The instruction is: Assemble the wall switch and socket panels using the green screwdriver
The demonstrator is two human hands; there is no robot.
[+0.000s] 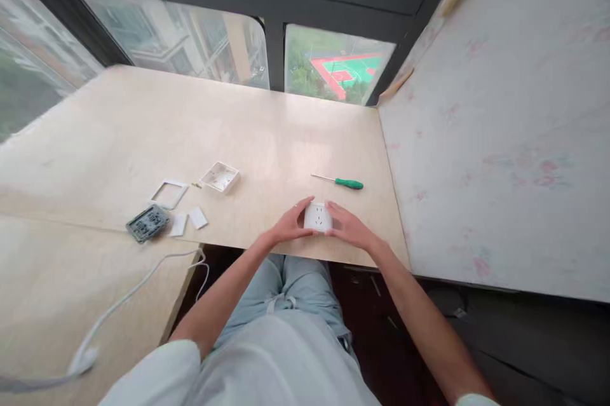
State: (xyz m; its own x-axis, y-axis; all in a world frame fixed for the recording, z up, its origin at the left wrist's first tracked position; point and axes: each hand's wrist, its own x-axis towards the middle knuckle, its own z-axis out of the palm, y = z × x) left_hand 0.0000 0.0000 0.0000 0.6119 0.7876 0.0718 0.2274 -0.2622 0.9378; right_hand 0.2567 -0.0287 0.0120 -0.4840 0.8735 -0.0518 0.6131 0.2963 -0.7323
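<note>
A white wall socket [318,218] with several slots in its face lies at the front of the wooden tabletop. My left hand [291,223] grips its left side, thumb at the near edge and fingers at the far edge. On the opposite side my right hand [347,225] holds it the same way. Just beyond the hands rests a screwdriver [349,183] with a green handle, its shaft pointing left. The underside of the socket is hidden.
To the left are a white open mounting box [229,182], a white frame [183,188], a grey switch module [149,223] and two white cover plates [198,218]. A white cable [124,299] runs over the left board [57,304]. Windows stand behind; a patterned wall [500,126] bounds the right.
</note>
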